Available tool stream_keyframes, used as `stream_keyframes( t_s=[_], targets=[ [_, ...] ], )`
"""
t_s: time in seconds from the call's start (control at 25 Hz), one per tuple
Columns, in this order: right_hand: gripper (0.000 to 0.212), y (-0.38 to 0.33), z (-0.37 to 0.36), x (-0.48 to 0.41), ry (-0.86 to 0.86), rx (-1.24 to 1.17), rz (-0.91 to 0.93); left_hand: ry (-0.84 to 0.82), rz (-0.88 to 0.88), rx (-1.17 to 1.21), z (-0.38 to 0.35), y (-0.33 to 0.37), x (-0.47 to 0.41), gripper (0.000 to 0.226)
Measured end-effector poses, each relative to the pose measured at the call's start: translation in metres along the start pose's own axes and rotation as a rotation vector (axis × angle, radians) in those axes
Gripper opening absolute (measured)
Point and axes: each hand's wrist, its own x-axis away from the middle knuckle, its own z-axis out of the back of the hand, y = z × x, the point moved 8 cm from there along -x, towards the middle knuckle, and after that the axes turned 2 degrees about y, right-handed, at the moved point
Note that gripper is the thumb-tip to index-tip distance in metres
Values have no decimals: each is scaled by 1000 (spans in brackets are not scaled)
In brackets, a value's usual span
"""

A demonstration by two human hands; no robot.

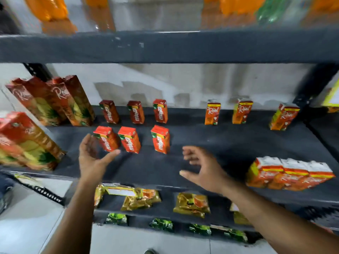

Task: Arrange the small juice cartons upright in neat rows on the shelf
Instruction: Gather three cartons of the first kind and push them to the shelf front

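Note:
Small red juice cartons stand upright in two rows on the dark shelf (211,140). The back row (136,112) has three and so does the front row (129,139). Three small orange cartons (242,112) stand spaced along the back right. A tight cluster of small orange cartons (289,174) sits at the shelf's front right edge. My left hand (91,156) is open, palm turned right, just left of the front-left red carton (106,138) and apart from it. My right hand (203,167) hovers open and empty over the bare shelf middle.
Tall juice cartons (53,101) stand at the back left, with another tall one (27,143) at the front left. Orange bottles (47,8) fill the shelf above. Yellow packets (191,202) and green packets (162,224) lie on lower shelves. A shelf post (310,88) rises on the right.

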Motion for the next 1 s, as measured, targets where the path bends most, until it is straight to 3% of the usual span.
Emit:
stream_keyframes(
  t_s=[0.12, 0.2, 0.44, 0.6, 0.84, 1.0],
  targets=[
    [95, 12, -33, -59, -42, 6, -165, -112, 45, 27, 3, -20, -34, 99],
    [105, 21, -52, -84, -52, -21, -258, -258, 94, 41, 0, -30, -56, 100],
    [47, 41, -85, -115, 120, -181, -342, -593, 152, -46, -31, -49, -77, 81],
    [51, 35, -115, -126, 46, -196, -339, -706, 193, 30, -61, -52, -62, 74],
    [51, 34, -126, -129, 71, -178, -330, -630, 218, 74, -66, -52, -63, 81],
    [52, 32, -128, -125, 79, -137, -331, -690, 207, 64, -67, -51, -62, 84]
  ],
)
